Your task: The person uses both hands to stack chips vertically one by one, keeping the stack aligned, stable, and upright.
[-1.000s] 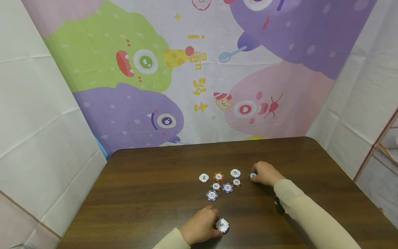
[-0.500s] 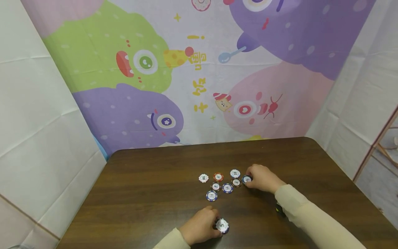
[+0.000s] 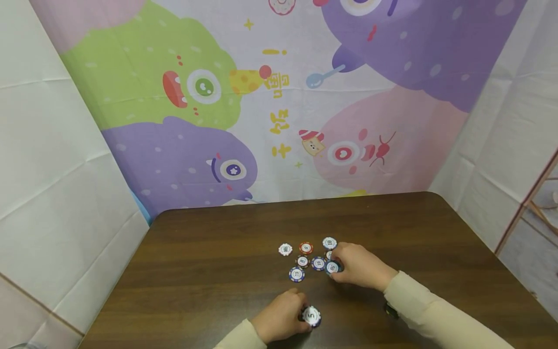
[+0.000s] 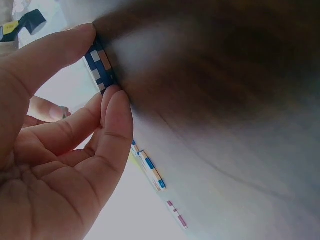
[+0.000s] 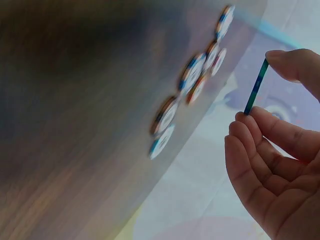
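Note:
Near the table's front edge my left hand (image 3: 281, 316) grips a small stack of poker chips (image 3: 312, 316), its white top chip marked 5. In the left wrist view, thumb and fingers hold this stack (image 4: 101, 67) by its edges. My right hand (image 3: 362, 264) pinches a single poker chip (image 3: 333, 267) edge to edge; in the right wrist view this chip (image 5: 256, 86) shows a green and blue rim. It is above the table, just right of a blue 10 chip (image 3: 318, 263). The hand partly covers a brown-rimmed chip (image 3: 329, 254).
More chips lie flat in a loose group on the brown table (image 3: 209, 271): a white one (image 3: 285, 249), a red one (image 3: 306, 247), a pale 10 chip (image 3: 329, 243), a dark 100 chip (image 3: 302, 261) and a blue-and-white chip (image 3: 297, 274). A printed cloth (image 3: 279, 179) hangs behind.
My right hand has carried its chip leftward and nearer, from the right of the group to beside the blue 10 chip. The left hand and its stack have not moved.

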